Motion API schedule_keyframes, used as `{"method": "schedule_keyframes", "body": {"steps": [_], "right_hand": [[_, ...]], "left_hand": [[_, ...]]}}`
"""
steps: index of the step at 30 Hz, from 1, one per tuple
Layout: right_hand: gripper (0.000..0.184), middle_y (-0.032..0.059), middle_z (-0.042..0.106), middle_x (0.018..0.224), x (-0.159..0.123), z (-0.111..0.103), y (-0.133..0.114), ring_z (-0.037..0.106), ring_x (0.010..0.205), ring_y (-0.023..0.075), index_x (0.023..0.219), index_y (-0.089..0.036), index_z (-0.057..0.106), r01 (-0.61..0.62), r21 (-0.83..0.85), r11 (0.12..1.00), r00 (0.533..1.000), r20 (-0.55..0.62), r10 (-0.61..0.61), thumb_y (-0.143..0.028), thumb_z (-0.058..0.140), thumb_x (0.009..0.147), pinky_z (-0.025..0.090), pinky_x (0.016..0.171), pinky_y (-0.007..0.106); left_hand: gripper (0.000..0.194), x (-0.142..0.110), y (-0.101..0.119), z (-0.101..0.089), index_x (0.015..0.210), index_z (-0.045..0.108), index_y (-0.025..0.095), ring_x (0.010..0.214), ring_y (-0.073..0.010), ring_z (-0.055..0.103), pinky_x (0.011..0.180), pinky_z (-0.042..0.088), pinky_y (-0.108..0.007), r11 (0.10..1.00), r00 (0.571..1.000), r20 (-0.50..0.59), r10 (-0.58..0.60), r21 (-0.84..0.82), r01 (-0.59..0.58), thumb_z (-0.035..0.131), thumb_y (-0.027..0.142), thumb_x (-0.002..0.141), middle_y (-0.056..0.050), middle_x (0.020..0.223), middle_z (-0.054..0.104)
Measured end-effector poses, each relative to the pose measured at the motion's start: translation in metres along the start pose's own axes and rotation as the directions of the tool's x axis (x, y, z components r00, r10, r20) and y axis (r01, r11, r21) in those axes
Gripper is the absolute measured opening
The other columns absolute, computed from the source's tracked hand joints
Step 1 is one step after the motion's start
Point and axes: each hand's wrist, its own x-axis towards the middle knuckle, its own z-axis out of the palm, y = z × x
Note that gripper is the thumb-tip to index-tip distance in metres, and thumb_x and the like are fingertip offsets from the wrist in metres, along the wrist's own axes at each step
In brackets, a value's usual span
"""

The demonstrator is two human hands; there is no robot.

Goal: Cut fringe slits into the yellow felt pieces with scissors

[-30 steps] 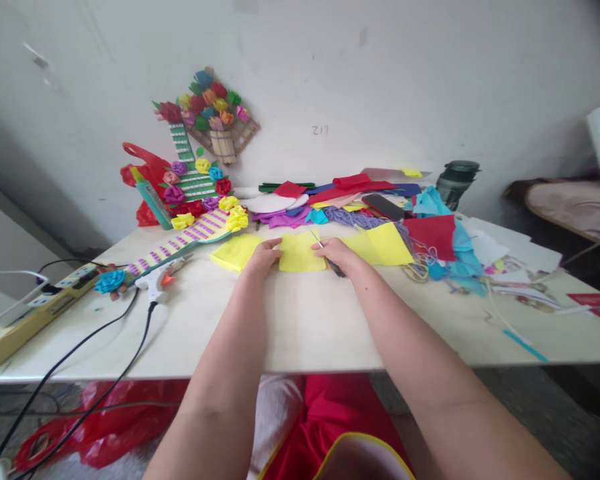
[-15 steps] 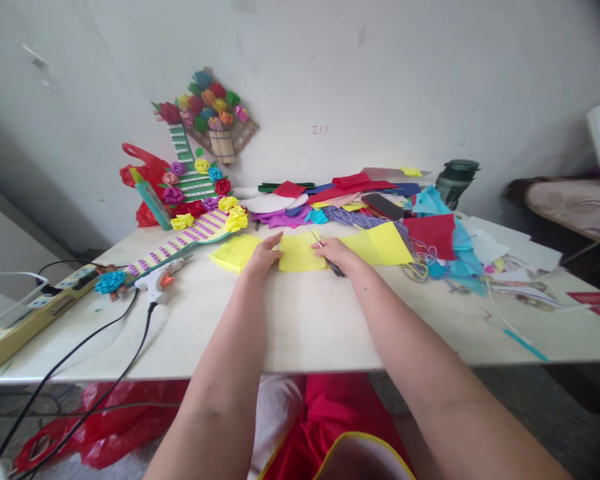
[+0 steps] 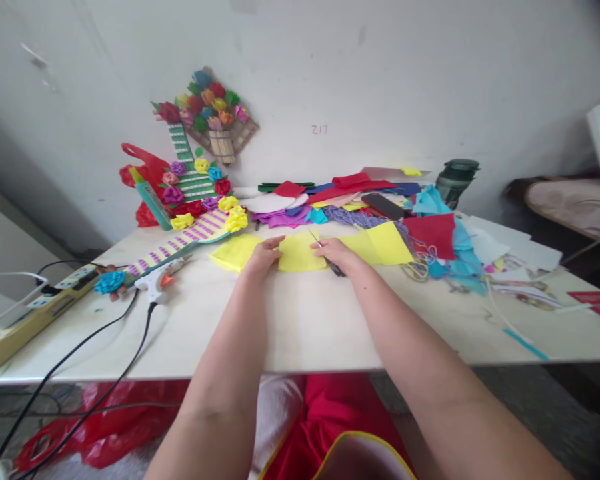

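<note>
A strip of yellow crepe paper (image 3: 303,252) lies stretched across the table in front of me. My left hand (image 3: 266,255) pinches it left of the middle, thumb and forefinger at the sheet. In my right hand (image 3: 336,253) is a pair of scissors (image 3: 335,268), its blades pointing up and left over the yellow paper. The right fingers also press against the sheet. More of the strip spreads out beyond both hands, its right end near a tangle of purple yarn (image 3: 347,217).
Coloured paper sheets (image 3: 290,200), a phone (image 3: 383,206) and a dark bottle (image 3: 456,183) line the back. To the left are a glue gun (image 3: 154,285), a power strip (image 3: 45,313) and a paper-flower decoration (image 3: 195,183). Scraps (image 3: 515,273) lie at right.
The fingers of my left hand have shifted very slightly on the yellow paper. My right hand and the scissors stay in place.
</note>
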Motion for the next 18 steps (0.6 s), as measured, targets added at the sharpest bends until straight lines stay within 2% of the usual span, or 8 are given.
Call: {"method": "schedule_keyframes", "body": {"steps": [3, 13, 16, 18], "right_hand": [[0.038, 0.001, 0.061, 0.069, 0.0014, 0.0, 0.0014, 0.048, 0.057, 0.0077, 0.1, -0.011, 0.065, -0.001, -0.004, 1.0, 1.0, 0.003, 0.001, -0.009, 0.057, 0.064, 0.034, 0.054, 0.018], [0.038, 0.0011, 0.061, 0.069, 0.0028, 0.0004, 0.0015, 0.049, 0.057, 0.008, 0.101, -0.011, 0.065, -0.013, 0.009, 1.0, 1.0, 0.007, 0.013, -0.009, 0.057, 0.064, 0.035, 0.055, 0.018], [0.038, 0.0016, 0.061, 0.07, 0.0019, 0.0002, 0.0003, 0.049, 0.057, 0.0079, 0.101, -0.011, 0.065, -0.009, 0.003, 1.0, 1.0, 0.007, 0.009, -0.008, 0.056, 0.064, 0.035, 0.056, 0.018], [0.038, 0.0015, 0.061, 0.07, 0.0009, 0.0001, -0.0006, 0.049, 0.057, 0.0079, 0.101, -0.011, 0.065, -0.01, 0.003, 1.0, 1.0, 0.004, 0.01, -0.008, 0.056, 0.064, 0.035, 0.056, 0.018]], "left_hand": [[0.064, 0.0003, 0.0002, 0.0005, 0.119, 0.054, 0.014, 0.112, -0.021, 0.05, 0.072, 0.047, -0.021, 0.999, 1.0, 0.007, -0.004, -0.032, 0.004, 0.054, 0.001, 0.056, -0.016, 0.127, 0.049], [0.066, -0.0019, 0.0026, -0.0001, 0.118, 0.055, 0.014, 0.107, -0.0213, 0.053, 0.071, 0.047, -0.022, 0.996, 1.0, 0.002, -0.016, -0.085, 0.016, 0.054, 0.0, 0.054, -0.015, 0.128, 0.048], [0.062, -0.0002, -0.0001, -0.0016, 0.115, 0.058, 0.015, 0.098, -0.0185, 0.058, 0.07, 0.047, -0.022, 0.997, 1.0, -0.002, -0.011, -0.082, 0.011, 0.056, 0.001, 0.054, -0.013, 0.123, 0.053], [0.058, 0.0017, -0.0024, -0.0026, 0.112, 0.06, 0.014, 0.084, -0.0159, 0.061, 0.068, 0.047, -0.022, 0.997, 1.0, 0.005, -0.026, -0.075, 0.026, 0.057, 0.003, 0.055, -0.011, 0.109, 0.061]]}}
